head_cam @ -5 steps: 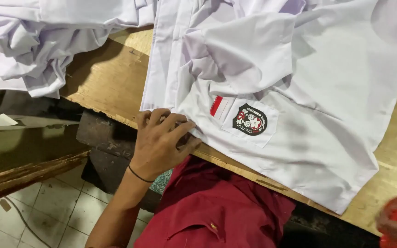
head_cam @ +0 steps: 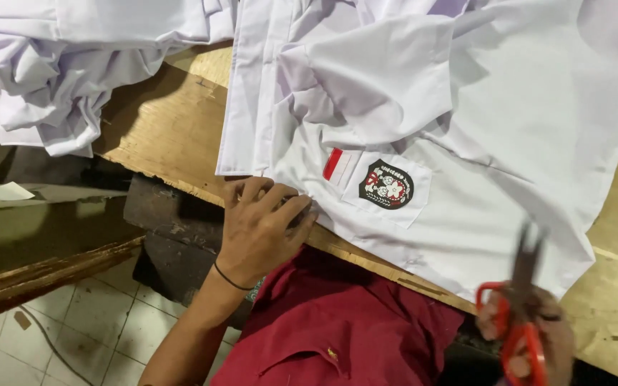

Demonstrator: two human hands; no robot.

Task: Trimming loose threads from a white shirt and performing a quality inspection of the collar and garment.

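White shirt (head_cam: pixel 466 107) is found spread flat across the upper centre and right of the frame, laid on a bare wooden table (head_cam: pixel 173 136) whose worn front edge runs diagonally from centre left toward the lower right. A chest pocket is seen near the middle of the frame, bearing a dark shield-shaped badge (head_cam: pixel 386 184) with red and white detail; just to its left a small red-and-white flag patch (head_cam: pixel 335 164) is sewn. The shirt's lower hem is pressed at the table edge by the left hand (head_cam: pixel 262 229), placed palm down at centre frame with the fingers curled onto the cloth — nothing is pinched between them as far as can be made out. A thin dark band (head_cam: pixel 232 277) is worn at that wrist. At the lower right of the frame, red-handled scissors (head_cam: pixel 520 314) are gripped by the right hand (head_cam: pixel 531 336), fingers closed around the loops, blades pointed upward toward the shirt; the blades are blurred, and whether they are parted cannot be told. The scissor tips are seen close to the shirt's lower edge, though contact cannot be confirmed. A crumpled heap of white cloth (head_cam: pixel 51 78) is noted at the upper left, apart from the shirt. A dark red garment (head_cam: pixel 337 336) — worn by the person — fills the lower centre, and pale floor tiles (head_cam: pixel 59 336) are visible at the lower left.
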